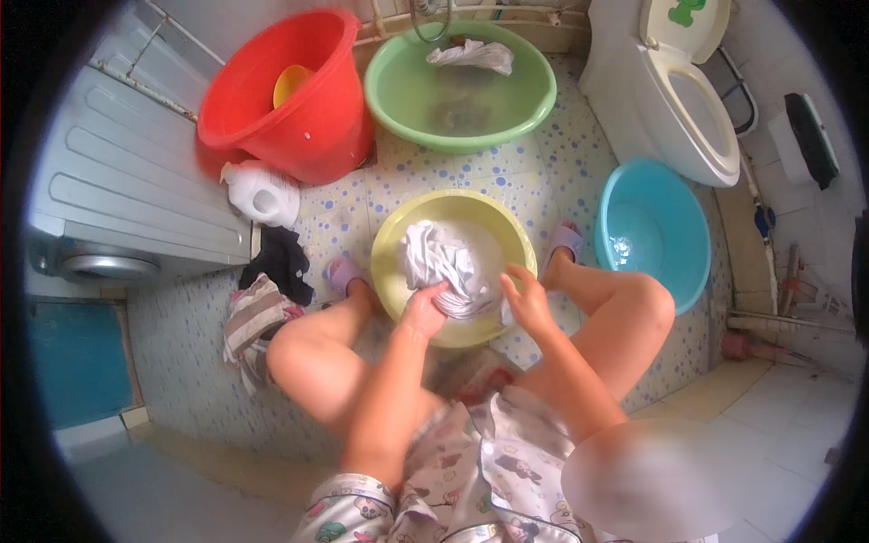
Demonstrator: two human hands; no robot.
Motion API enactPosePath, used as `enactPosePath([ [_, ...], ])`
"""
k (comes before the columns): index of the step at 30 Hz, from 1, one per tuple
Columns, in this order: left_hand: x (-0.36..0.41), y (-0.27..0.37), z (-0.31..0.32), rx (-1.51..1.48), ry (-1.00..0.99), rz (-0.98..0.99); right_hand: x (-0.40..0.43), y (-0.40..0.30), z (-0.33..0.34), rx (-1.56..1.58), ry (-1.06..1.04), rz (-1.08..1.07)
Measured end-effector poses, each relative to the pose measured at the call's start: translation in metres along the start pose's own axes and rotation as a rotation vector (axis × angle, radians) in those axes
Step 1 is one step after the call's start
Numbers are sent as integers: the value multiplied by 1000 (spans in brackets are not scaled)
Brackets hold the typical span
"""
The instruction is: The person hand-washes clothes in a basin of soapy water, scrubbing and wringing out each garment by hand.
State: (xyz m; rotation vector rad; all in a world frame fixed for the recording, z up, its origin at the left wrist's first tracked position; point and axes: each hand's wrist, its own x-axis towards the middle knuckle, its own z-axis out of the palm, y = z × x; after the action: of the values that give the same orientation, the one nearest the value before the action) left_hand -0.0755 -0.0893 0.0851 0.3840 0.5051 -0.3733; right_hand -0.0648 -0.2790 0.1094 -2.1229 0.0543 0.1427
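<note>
Between my feet stands a yellow plastic basin (387,234) with cloudy, sudsy water. A wet white cloth garment (441,261) lies bunched in its left and middle part. My left hand (426,311) grips the near edge of the garment, thumb on top. Over the basin's right rim is my right hand (526,298), its fingers spread and slightly curled. A small piece of whitish cloth or suds shows just beside its fingers; I cannot tell whether they touch it.
A green basin (414,136) with water and white cloth stands beyond, beside a red tub (326,136) holding a yellow scoop. A white jug (265,193), dark and striped clothes (254,315) and a washing machine (136,170) are left; a blue basin (655,231) and toilet (679,102) right.
</note>
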Motion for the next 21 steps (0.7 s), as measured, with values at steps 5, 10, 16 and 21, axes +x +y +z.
enactPosePath([
  [5,-5,-2,-4,174,-134,-89,46,-2,29,1225,-514,680],
  [10,-24,11,16,434,-231,-85,55,-26,20,1298,-457,672],
  [16,4,9,-40,619,451,162,47,-15,8,1129,-385,393],
  [21,19,6,1,832,358,340,41,-23,4,966,-410,409],
])
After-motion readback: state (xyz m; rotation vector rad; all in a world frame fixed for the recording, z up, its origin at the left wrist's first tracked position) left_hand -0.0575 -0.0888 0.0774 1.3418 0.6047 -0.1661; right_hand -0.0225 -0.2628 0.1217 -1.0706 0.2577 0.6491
